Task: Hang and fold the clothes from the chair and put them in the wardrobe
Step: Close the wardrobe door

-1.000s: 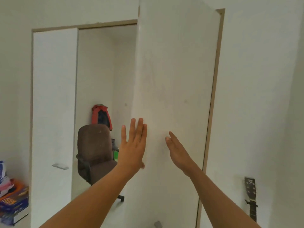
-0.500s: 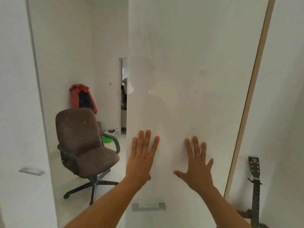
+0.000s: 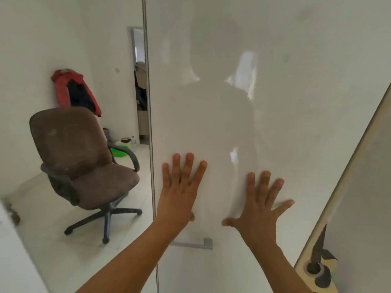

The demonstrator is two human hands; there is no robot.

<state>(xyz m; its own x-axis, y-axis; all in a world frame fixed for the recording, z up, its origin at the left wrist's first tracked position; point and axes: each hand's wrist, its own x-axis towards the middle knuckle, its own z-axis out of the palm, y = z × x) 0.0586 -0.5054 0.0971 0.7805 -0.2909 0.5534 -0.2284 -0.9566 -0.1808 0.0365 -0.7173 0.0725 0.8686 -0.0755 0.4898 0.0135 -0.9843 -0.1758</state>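
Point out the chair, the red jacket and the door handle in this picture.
chair (image 3: 74,142): head view, on the middle of the backrest.
red jacket (image 3: 62,92): head view, on its red sleeve.
door handle (image 3: 194,245): head view, on the middle of its bar.

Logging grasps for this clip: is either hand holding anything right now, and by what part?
Nothing is held. The left hand and right hand both press flat on the white door, fingers straight and spread, above its handle.

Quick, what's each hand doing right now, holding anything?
Left hand: open, fingers straight, palm flat on the white door, holding nothing.
Right hand: open, fingers spread, flat on the same door, holding nothing.
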